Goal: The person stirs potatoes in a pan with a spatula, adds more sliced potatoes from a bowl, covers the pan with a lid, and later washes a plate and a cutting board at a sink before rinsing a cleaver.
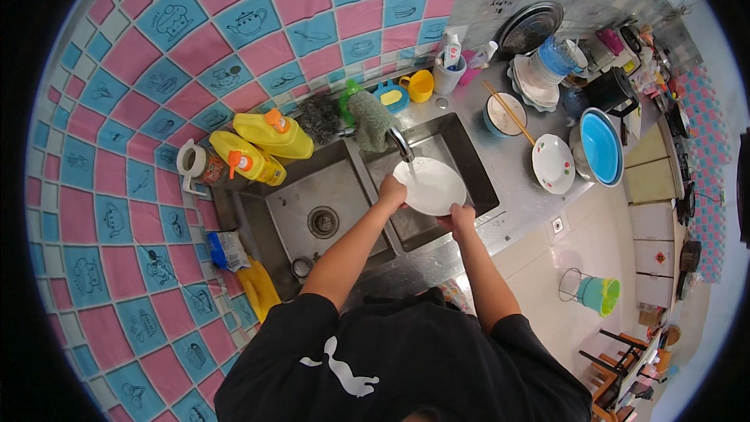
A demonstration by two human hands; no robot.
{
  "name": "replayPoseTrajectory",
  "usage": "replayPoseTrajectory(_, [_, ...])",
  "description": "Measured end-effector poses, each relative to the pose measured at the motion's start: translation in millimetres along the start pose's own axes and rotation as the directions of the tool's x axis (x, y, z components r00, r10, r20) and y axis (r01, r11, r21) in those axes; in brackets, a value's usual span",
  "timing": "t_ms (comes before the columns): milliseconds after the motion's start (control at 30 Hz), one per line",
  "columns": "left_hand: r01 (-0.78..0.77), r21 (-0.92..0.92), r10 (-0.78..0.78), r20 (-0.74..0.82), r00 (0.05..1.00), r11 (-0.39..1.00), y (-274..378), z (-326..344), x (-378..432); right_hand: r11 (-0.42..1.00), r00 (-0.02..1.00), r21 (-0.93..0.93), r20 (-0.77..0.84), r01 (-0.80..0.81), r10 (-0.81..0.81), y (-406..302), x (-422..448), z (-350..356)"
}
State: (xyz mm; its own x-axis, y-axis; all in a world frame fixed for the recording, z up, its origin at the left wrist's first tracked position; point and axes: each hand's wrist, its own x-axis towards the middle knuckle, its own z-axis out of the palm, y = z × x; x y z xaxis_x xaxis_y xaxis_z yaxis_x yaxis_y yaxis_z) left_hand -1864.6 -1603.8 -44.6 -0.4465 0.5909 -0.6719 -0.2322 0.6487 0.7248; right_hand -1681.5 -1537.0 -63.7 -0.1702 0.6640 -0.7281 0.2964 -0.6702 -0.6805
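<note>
A white plate [432, 187] is held between my two hands over the right basin [469, 155] of a double stainless steel sink. My left hand [392, 192] grips its left rim, and my right hand [459, 220] grips the lower right rim. Above the plate's upper left part is the faucet spout [402, 144], with a thin stream of water falling onto the plate. A grey-green cloth [370, 117] hangs over the faucet. To the left, the other basin [293, 217] shows a round drain strainer [323, 221].
Yellow detergent jugs [249, 155] stand at the sink's left back corner. On the right counter are a bowl [505, 114] with chopsticks [510, 112] across it, a flower-patterned plate [553, 164], a blue basin [600, 146] and stacked dishes [536, 85]. A yellow glove [258, 287] lies at the left edge.
</note>
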Motion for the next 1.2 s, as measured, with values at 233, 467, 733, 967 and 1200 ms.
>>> replayPoseTrajectory(233, [-0.309, 0.511, 0.483, -0.252, 0.838, 0.802, -24, -38, -12, 0.854, 0.925, 0.424, 0.346, -0.302, 0.156, 49, 30, 49])
replayPoseTrajectory(467, [-0.415, 0.416, 0.577, -0.428, 0.695, 0.809, -11, -83, 3, 0.914, 0.987, 0.374, -0.027, 0.156, -0.158, 10, 12, 69])
replayPoseTrajectory(733, [-0.585, 0.311, 0.635, -0.589, 0.500, 0.749, 19, -134, 62, 0.943, 0.920, -0.009, -0.220, 0.331, -0.325, -35, -19, 41])
replayPoseTrajectory(967, [-0.567, 0.206, 0.602, -0.331, 0.727, 0.798, 11, -155, 56, 0.566, 0.570, -0.643, -0.236, 0.515, -0.787, -37, -44, 6])
replayPoseTrajectory(1200, [-0.573, 0.093, 0.546, -0.457, 0.702, 0.814, -37, -84, 10, 0.450, 0.424, -0.698, -0.227, 0.556, -0.877, -43, -67, -15])
